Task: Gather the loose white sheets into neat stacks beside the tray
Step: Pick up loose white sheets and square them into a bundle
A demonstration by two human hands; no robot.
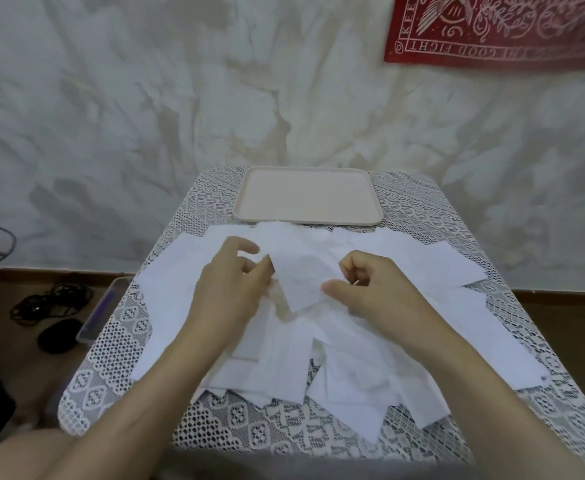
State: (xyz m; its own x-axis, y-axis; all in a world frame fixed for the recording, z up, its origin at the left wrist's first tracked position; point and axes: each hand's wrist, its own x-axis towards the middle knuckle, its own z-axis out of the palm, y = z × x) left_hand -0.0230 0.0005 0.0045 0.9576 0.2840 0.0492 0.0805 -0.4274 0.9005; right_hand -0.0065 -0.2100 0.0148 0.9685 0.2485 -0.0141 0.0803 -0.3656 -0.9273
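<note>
2 bare forearms reach in from the near edge over a desk (214, 434) covered by a lace cloth (117, 341). Loose white sheets (284, 372) lie scattered over most of it, overlapping at all angles, none squared into a stack.

In the middle of the spread, both hands meet at 1 creased sheet (301, 282), raised slightly above the rest. The left hand (235, 282) has its fingers (247, 249) curled, and its thumb is pressed to the sheet's left edge in a pinch. The right hand (374, 289) is curled nearly closed, its thumb and fingers (349, 263) pinching the sheet's right corner.

Beyond the hands, the farthest sheets touch the near rim of a pale tray (240, 211), which sits flat at the desk's far end.

On the floor to the left lie a clear box (102, 308) just beside the desk and black cables (52, 301) farther out. Behind hangs a crumpled white backdrop (145, 98), with a red banner (498, 26) at upper right.
</note>
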